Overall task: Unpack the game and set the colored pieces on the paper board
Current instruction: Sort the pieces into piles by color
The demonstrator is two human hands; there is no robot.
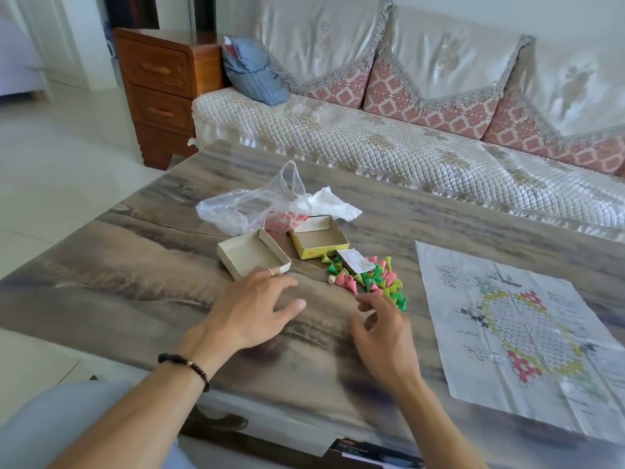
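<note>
Light: bright, soft daylight
Glare: sheen on table [135, 265]
Blur: right hand [385, 336]
Edges: wide-angle bending

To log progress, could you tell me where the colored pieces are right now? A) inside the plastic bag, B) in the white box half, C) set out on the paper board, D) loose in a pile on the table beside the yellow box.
D: the colored pieces lie heaped on the table just right of the yellow box; the paper board holds none.
</note>
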